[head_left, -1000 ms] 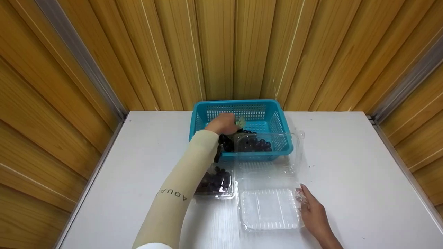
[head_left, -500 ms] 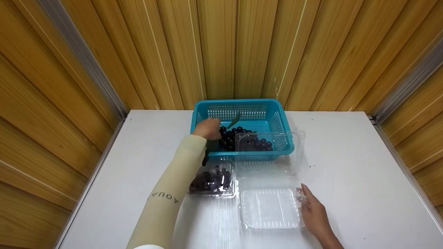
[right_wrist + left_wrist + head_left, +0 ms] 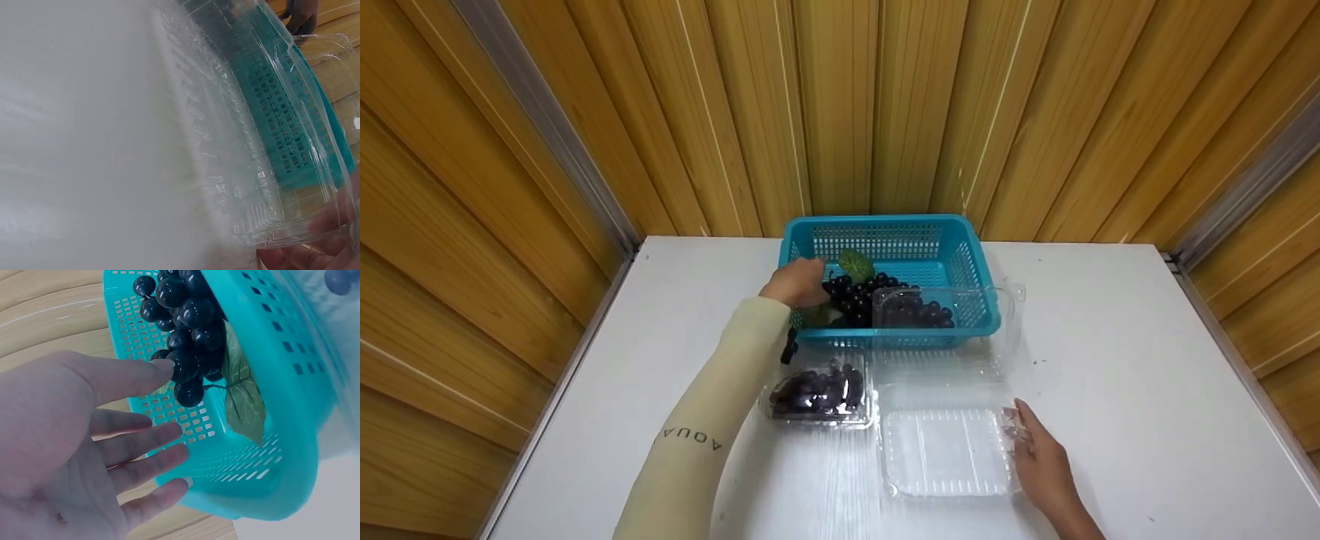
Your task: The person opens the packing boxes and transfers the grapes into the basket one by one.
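Observation:
My left hand [image 3: 795, 283] hangs over the left end of a blue plastic basket [image 3: 885, 221], its fingers extended and spread in the left wrist view. The thumb tip is at, and seems to touch, a bunch of dark grapes [image 3: 191, 332] with green leaves [image 3: 243, 391]. My right hand [image 3: 1041, 459] grips the right edge of a hinged clear plastic container [image 3: 945, 454], pinching its rim in the right wrist view [image 3: 329, 236]. The container's base lies flat on the table. Its raised lid [image 3: 945, 360] overlaps the basket's front right, with more grapes [image 3: 919, 311] seen through it.
Left of the container, a closed clear box [image 3: 817, 394] of dark grapes stands on the white table [image 3: 1110, 337], partly near my left sleeve [image 3: 705, 405]. Wood-patterned panels [image 3: 840, 112] rise behind the basket and on both sides.
My left hand has moved left inside the basket, uncovering the grapes and a leaf. My left forearm has shifted left, showing more of the closed box. My right hand stays on the container.

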The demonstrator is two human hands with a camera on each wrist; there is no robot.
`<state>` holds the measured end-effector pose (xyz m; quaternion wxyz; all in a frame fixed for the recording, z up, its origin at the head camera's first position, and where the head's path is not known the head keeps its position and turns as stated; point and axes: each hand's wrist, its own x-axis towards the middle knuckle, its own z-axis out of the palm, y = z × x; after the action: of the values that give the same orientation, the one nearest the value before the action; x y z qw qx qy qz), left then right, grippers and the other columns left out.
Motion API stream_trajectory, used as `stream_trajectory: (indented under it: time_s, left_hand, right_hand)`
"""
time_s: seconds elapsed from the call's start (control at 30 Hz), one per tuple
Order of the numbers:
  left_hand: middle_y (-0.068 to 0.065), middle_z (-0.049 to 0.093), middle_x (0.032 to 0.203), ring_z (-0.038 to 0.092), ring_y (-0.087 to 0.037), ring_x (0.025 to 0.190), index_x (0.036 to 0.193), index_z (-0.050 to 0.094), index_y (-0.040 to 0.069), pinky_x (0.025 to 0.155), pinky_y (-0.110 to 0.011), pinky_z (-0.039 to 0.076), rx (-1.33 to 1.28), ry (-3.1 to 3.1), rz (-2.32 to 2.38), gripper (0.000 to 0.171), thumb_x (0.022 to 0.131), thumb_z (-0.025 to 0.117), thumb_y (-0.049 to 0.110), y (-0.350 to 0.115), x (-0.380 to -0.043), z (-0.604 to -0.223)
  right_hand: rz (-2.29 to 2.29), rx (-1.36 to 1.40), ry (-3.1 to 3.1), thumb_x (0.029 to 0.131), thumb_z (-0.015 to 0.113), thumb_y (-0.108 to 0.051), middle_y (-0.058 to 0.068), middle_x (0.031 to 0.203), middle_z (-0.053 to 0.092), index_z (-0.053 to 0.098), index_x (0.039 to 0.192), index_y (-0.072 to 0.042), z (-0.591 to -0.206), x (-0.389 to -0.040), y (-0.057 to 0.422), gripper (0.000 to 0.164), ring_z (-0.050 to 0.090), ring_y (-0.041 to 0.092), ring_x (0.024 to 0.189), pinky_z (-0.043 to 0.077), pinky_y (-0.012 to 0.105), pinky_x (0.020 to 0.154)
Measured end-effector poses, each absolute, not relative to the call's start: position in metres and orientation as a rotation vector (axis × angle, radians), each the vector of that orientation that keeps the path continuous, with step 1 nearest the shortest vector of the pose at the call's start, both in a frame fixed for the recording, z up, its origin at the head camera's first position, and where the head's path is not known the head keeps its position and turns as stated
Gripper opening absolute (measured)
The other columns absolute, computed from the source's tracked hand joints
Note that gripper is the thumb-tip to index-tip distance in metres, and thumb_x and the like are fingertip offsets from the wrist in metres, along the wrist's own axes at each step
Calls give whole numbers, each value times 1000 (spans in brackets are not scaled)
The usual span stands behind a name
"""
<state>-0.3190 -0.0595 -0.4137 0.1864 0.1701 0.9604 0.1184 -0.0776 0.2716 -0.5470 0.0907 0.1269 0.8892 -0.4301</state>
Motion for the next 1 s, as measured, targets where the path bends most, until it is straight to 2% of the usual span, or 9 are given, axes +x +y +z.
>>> stream_trajectory:
  time_s: [0.27,0.47,0.7,0.83,1.0]
  left_hand:
    - [-17,50,143,53,-32,127,144,41,4,100,-47,47,506,2704,360,55,94,60,17,-61,-312,-416]
    - [-15,50,144,51,-31,130,144,43,6,104,-48,44,492,2707,366,56,93,63,20,-60,-308,-417]
    - [-14,48,145,47,-30,134,144,43,5,107,-47,41,573,2731,435,57,94,63,23,-60,-295,-417]
    - [-13,51,143,49,-29,132,141,46,4,106,-46,43,690,2765,465,55,94,63,26,-63,-282,-416]
    - [-8,59,135,56,-25,124,133,56,8,102,-44,46,836,2820,548,43,95,62,27,-70,-261,-418]
  right_hand:
    - [-1289,382,2630,98,30,1,24,158,18,6,156,-9,-547,-78,271,63,19,42,146,21,53,116]
    - [-1287,396,2623,98,31,0,22,159,18,6,156,-10,-548,-79,271,64,20,41,146,22,53,116]
    - [-1299,402,2625,98,32,0,24,157,22,6,156,-10,-549,-79,270,64,27,41,143,28,52,114]
    - [-1325,419,2619,98,33,-2,24,156,26,7,156,-11,-548,-78,270,64,33,43,140,33,52,111]
    - [-1351,480,2609,99,40,-9,22,155,28,10,156,-11,-548,-78,269,64,36,44,138,35,55,109]
